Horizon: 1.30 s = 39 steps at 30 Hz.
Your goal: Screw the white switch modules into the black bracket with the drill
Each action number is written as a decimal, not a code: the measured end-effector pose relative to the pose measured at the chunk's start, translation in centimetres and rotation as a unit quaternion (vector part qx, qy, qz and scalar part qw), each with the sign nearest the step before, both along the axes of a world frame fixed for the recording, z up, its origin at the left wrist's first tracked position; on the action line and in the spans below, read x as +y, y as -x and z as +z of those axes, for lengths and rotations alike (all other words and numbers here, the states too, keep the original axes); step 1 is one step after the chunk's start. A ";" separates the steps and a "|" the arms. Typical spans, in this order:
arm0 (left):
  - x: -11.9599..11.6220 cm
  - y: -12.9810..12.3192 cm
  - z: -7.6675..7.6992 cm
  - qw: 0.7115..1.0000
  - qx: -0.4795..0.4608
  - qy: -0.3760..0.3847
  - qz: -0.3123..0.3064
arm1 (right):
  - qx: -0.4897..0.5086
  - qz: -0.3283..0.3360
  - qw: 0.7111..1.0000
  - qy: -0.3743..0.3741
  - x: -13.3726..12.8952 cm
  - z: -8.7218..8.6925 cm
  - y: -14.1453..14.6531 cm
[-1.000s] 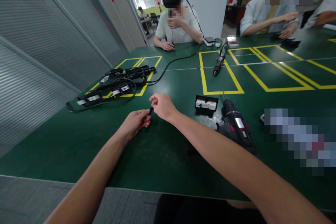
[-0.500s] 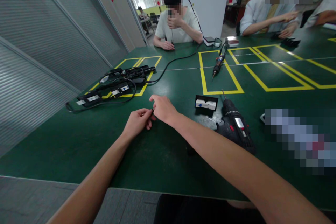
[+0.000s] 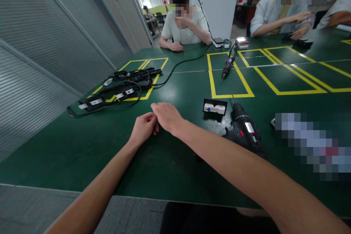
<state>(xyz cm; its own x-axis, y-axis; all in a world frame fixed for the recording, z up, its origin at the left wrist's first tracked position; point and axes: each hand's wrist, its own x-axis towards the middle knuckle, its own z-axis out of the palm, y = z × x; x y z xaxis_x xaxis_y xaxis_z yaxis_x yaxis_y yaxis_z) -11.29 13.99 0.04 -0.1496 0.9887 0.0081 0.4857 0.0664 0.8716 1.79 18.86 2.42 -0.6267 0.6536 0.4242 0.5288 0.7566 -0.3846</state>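
My left hand (image 3: 144,128) is closed in a pinch just above the green table (image 3: 153,168). What its fingers hold is hidden or too small to name. My right hand (image 3: 167,116) meets it from the right, fingers bent together against the left fingertips; anything between them is hidden. To the right of my hands stands a small black bracket-like piece with a white block (image 3: 215,108). A black power drill (image 3: 246,131) lies beside it, partly behind my right forearm, its bit pointing away from me.
Black power strips and cables (image 3: 123,87) lie at the left. A slim corded tool (image 3: 228,66) rests within a yellow tape outline (image 3: 233,96) farther back. A pixelated object (image 3: 309,142) is at the right. Two people (image 3: 186,22) sit across the table, another partly visible at the right edge.
My right hand has turned over slightly and shifted left, its index finger no longer stretched out, closing over the left fingertips. My left hand stays nearly in place.
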 end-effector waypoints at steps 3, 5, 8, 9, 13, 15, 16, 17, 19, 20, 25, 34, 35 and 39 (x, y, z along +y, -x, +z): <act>0.0 0.3 0.0 1.000 -0.024 0.010 0.007 | -0.028 0.041 0.998 -0.037 -0.2 0.0 0.3; 0.1 0.7 -0.3 0.999 -0.042 0.021 0.011 | -0.028 0.040 0.998 -0.031 -0.2 0.0 0.3; 0.3 1.3 -1.1 0.996 -0.076 0.047 0.010 | -0.005 0.019 1.000 -0.015 0.0 -0.1 0.1; 0.4 1.5 -1.3 0.994 -0.089 0.058 0.008 | 0.006 0.016 1.000 -0.016 0.1 -0.1 0.1; 0.7 2.0 -2.0 0.987 -0.141 0.082 0.004 | 0.032 0.039 0.997 -0.050 0.2 0.1 0.2; 0.7 2.0 -1.9 0.985 -0.155 0.076 0.007 | 0.028 0.048 0.997 -0.060 0.1 0.3 0.2; 0.6 1.9 -1.7 0.985 -0.159 0.069 0.009 | 0.024 0.049 0.997 -0.061 0.0 0.4 0.2; 0.6 1.8 -1.6 0.985 -0.161 0.059 0.011 | 0.019 0.046 0.997 -0.059 -0.1 0.4 0.2; 0.3 1.3 -1.0 0.987 -0.159 0.031 0.017 | 0.014 0.036 0.998 -0.057 -0.2 0.6 0.2; 0.2 1.0 -0.7 0.987 -0.157 0.014 0.023 | 0.014 0.033 0.997 -0.062 -0.3 0.6 0.1; -0.3 -0.1 0.3 0.984 -0.167 -0.044 0.041 | 0.034 0.035 0.996 -0.073 -0.3 0.6 0.0; 0.0 0.6 -0.1 0.973 -0.229 -0.018 -0.015 | 0.164 0.024 0.983 0.082 0.4 0.0 0.3; -0.1 0.7 -0.1 0.974 -0.225 -0.020 -0.020 | 0.188 0.022 0.975 0.118 0.4 -0.1 0.4; -0.4 0.9 0.0 0.981 -0.186 -0.035 -0.038 | 0.239 0.026 0.932 0.272 0.9 -0.7 1.0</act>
